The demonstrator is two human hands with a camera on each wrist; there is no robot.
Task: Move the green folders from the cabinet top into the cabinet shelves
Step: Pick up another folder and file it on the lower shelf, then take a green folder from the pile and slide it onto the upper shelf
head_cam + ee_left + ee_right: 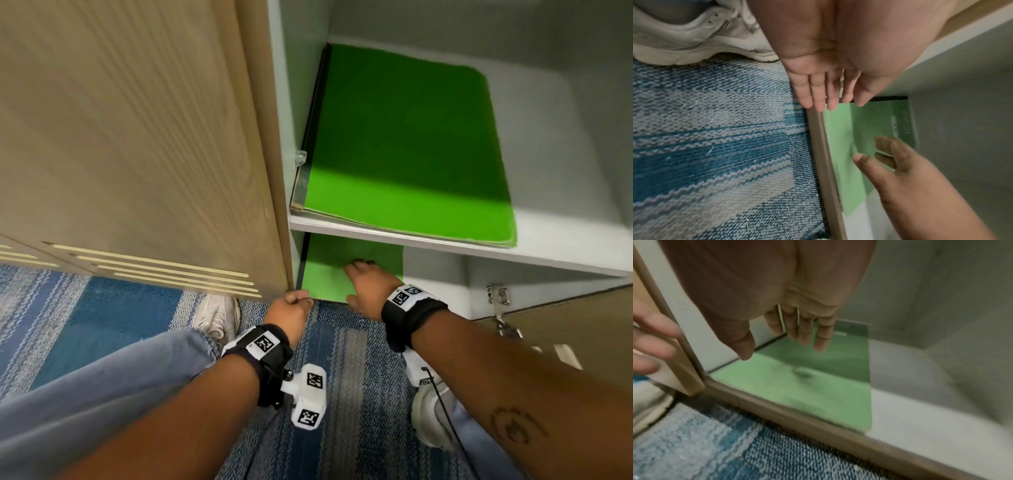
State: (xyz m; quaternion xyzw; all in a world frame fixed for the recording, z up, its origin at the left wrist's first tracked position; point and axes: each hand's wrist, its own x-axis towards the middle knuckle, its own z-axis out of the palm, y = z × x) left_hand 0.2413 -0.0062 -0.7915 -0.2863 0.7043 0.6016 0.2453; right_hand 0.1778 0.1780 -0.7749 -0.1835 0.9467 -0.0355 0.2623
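Folders: one green folder (407, 144) lies flat on the upper shelf (445, 245), against its left wall. Lower folder (325, 277) lies flat on the bottom shelf, also left. Right hand (368, 286) spread above it, fingers straight, gripping nothing (contact unclear). Left hand (291, 308) at the door (137, 137) edge, fingers relaxed, empty.

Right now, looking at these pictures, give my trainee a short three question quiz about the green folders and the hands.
1. True or false: the upper folder stands upright on its shelf.
2. Which hand is over the lower folder? A. left hand B. right hand
3. Fill in: the lower folder lies against the compartment's ____ wall, as the head view shows it.

Key: 1 false, it lies flat. 2 B. 3 left.
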